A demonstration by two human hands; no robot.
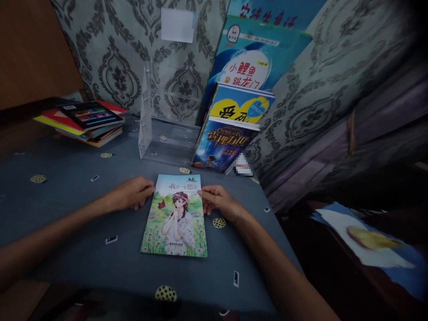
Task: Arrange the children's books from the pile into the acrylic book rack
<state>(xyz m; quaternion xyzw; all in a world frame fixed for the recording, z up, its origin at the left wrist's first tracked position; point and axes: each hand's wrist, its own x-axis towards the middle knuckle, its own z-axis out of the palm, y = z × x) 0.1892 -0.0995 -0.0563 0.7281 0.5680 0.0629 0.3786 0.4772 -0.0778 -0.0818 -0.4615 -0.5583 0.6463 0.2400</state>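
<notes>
A thin paperback book (177, 218) faces up in front of me, with a drawn figure, a butterfly and flowers on its cover. My left hand (135, 192) has its fingers closed at the book's upper left edge. On the opposite side my right hand (219, 203) grips the upper right edge, thumb on the cover and the other fingers curled beside it. Whether the book rests flat or is slightly raised I cannot tell. Behind it stands a clear acrylic rack (145, 116), whose right part holds several upright books, the front one a dark blue book (222, 145).
A dark grey patterned cloth covers the table (80, 178). At its back left lies a messy stack of books (90, 118). Patterned wallpaper (120, 67) rises behind, with a white card (178, 25) on it. Blue and white fabric (364, 240) lies at the right, lower down.
</notes>
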